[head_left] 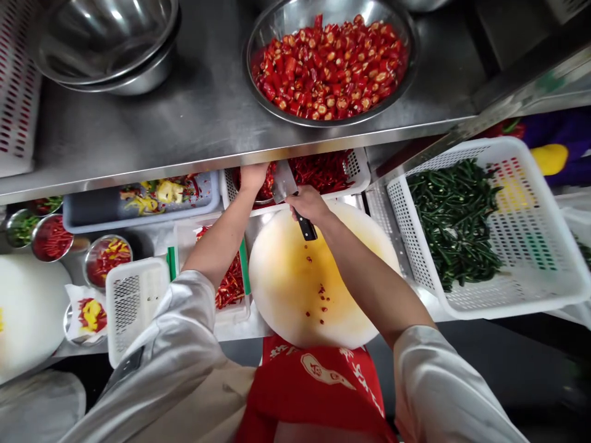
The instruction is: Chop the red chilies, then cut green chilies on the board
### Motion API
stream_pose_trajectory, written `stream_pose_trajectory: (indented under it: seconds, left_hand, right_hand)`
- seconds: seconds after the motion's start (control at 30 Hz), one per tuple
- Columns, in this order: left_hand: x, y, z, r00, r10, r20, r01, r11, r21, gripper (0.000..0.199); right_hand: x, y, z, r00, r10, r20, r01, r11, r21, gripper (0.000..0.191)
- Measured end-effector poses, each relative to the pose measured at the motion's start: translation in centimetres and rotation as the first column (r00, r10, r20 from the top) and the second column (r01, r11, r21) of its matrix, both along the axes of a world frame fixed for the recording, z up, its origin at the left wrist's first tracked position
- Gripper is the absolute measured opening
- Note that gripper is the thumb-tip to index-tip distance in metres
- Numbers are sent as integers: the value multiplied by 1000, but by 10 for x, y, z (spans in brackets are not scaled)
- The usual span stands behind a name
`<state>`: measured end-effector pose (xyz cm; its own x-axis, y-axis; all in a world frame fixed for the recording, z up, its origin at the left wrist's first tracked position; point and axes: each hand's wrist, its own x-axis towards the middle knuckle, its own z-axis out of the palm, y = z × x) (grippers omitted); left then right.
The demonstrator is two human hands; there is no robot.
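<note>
My right hand [310, 204] is closed round the black handle of a cleaver [285, 179], its broad blade tilted over a metal bowl of chopped red chillies [268, 183]. Beside the blade, my left hand [253, 177] reaches to the bowl under the shelf edge; its fingers are hidden there. The bowl is by a white basket [364, 167] heaped with whole red chillies [323, 172]. Below my hands lies a round white chopping board [369, 246], stained yellow, with a few red chilli bits on it.
A steel shelf [207, 117] overhangs the far side, bearing a large bowl of cut red chillies [330, 71] and stacked steel bowls [108, 43]. A basket of green chillies [455, 221] stands right. Left are a grey tray [99, 209] and a small white basket [138, 277].
</note>
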<state>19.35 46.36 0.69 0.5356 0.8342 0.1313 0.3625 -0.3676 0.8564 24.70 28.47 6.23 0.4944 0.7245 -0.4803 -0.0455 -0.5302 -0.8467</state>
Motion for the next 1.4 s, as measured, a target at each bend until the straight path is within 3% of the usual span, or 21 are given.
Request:
stream_pose_trajectory:
  seconds: [0.07, 0.2, 0.27, 0.43, 0.53, 0.63, 0.73, 0.8, 0.87, 0.93, 1.0, 1.1, 1.17, 1.27, 1.33, 1.4]
  left_hand:
    - [-18, -10, 0, 998, -38, -54, 41, 998, 55, 20]
    - [-50, -17, 10, 945, -209, -252, 246, 961, 123, 12]
    - [-57, -19, 19, 928, -218, -301, 274, 948, 159, 13]
    - [-46, -29, 29, 969, -139, -204, 192, 945, 265, 25]
    - [-36, -26, 20, 984, -54, -168, 105, 943, 317, 31]
    - [-44, -27, 10, 992, 36, -125, 10, 939, 345, 29]
    - [-70, -60, 10, 992, -38, -120, 78, 934, 350, 31]
    - [-90, -101, 12, 958, -227, -175, 274, 904, 328, 31]
    - [-104, -146, 10, 863, -435, -256, 495, 828, 262, 33]
    - [-109, -184, 2, 794, -510, -332, 587, 785, 198, 45]
    - [-108, -211, -8, 767, -518, -378, 606, 779, 163, 57]
    - [-113, -240, -15, 716, -595, -365, 675, 724, 145, 60]
    - [-127, -260, -12, 640, -688, -340, 758, 637, 137, 58]
    - [-159, -295, -3, 552, -763, -336, 829, 544, 126, 54]
    - [-177, -321, 2, 551, -766, -332, 829, 548, 111, 49]
    - [-188, -346, 4, 608, -730, -312, 784, 614, 92, 44]
  right_hand:
    - [0, 0, 3, 999, 5, 41, -4, 1000, -24, 17]
    - [1, -3, 5, 999, -2, 49, 3, 1000, -29, 17]
    - [1, -7, 5, 999, -15, 29, 16, 1000, -8, 18]
    - [-8, -11, 6, 990, -34, -134, 41, 998, 52, 16]
    - [-17, -9, 12, 978, -83, -190, 97, 993, 62, 15]
    - [-14, -23, 20, 969, -153, -192, 171, 982, 82, 14]
    - [3, -79, 27, 968, -182, -172, 202, 974, 101, 12]
    - [12, -142, 32, 974, -186, -132, 191, 981, 29, 14]
    - [10, -220, 37, 978, -180, -102, 168, 979, -115, 18]
    - [-5, -300, 39, 964, -236, -122, 201, 948, -246, 21]
    - [-32, -373, 38, 900, -413, -137, 345, 869, -354, 23]
    - [-83, -449, 33, 796, -586, -150, 503, 779, -374, 25]
    - [-110, -475, 29, 766, -619, -176, 527, 761, -379, 28]
    - [-130, -485, 22, 778, -573, -258, 467, 802, -373, 29]
    - [-132, -479, 16, 800, -515, -307, 408, 843, -351, 30]
    - [-133, -468, 10, 824, -450, -343, 343, 880, -329, 30]
